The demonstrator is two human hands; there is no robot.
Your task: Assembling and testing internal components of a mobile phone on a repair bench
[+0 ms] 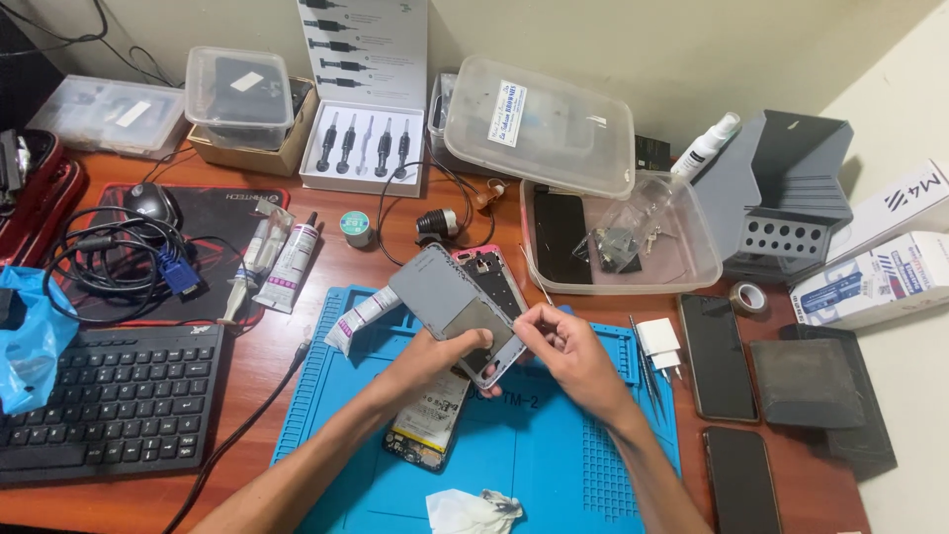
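Observation:
My left hand (435, 353) and my right hand (565, 348) both grip a grey phone housing (450, 302), held tilted above the blue work mat (534, 445). The left hand supports it from below; the right hand's fingers pinch its lower right edge. A pink-rimmed phone frame (491, 269) lies just behind it on the mat. Under my left wrist rests a phone battery with a circuit board (427, 425). A glue tube (358, 318) lies at the mat's upper left corner.
A black keyboard (104, 400) sits at left, a mouse (150, 203) and cables behind it. Clear plastic boxes (618, 247), a screwdriver set (364, 148) and a spray bottle (704, 146) stand at the back. Two dark phones (714, 356), a white charger (660, 344) and tweezers (645, 371) lie right.

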